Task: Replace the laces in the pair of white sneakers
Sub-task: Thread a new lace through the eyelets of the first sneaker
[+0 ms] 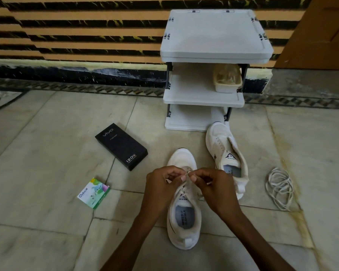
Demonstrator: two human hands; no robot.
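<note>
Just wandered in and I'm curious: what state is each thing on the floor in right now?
near sneaker: laced, upright.
far sneaker: unlaced, tongue open.
left hand: pinches the near sneaker's lace.
right hand: pinches the same lace.
loose laces: heaped on floor.
black box: closed.
green box: closed.

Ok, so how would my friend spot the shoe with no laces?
Find the white shelf rack by the striped wall. At its foot lies a white sneaker. Unlike the nearer sneaker, it has empty eyelets and no lace.
</note>
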